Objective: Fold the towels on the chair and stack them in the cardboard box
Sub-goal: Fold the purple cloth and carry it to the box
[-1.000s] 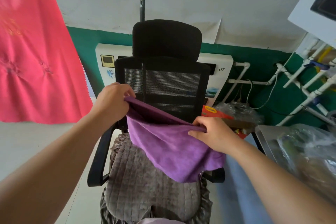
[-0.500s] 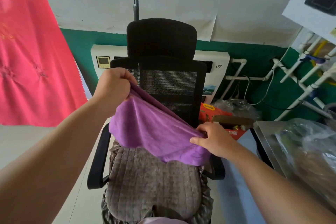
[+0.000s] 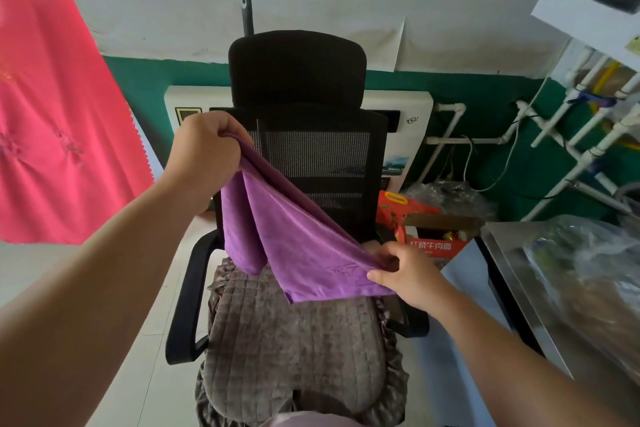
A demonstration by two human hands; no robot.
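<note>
the soft purple towel [image 3: 294, 236] hangs in the middle of the frame, stretched on a slant between two hands above the seat of the black mesh office chair [image 3: 311, 156]. the left hand [image 3: 204, 149], left of centre and the higher of the two, has its fingers curled tight round one bunched corner of the towel. the right hand [image 3: 405, 274], lower and to the right of centre, pinches the opposite edge between thumb and fingers. from the left hand a loose fold of the cloth droops down, its rounded bottom just above or touching the grey quilted seat cushion [image 3: 294, 340] with the frilled edge; i cannot tell which. the lower hem by the right hand hangs just over the cushion too. some faint embossed marking shows on the cloth near the right hand, too small to read.

at the very bottom edge of the frame a sliver of pale lilac cloth [image 3: 304, 421] shows in front of the cushion. to the right of the chair, behind the right hand, an open orange-red cardboard box [image 3: 433, 243] with printed lettering sits low down. a large pink-red fabric sheet [image 3: 52, 97] hangs along the left of the frame. at the far right is a shiny metal table [image 3: 512, 253] carrying crumpled clear plastic bags [image 3: 588, 263]. behind the chair a white wall appliance [image 3: 415, 121] is mounted against the green band of wall, with white plastic pipes [image 3: 571, 135] running off to the right.
</note>
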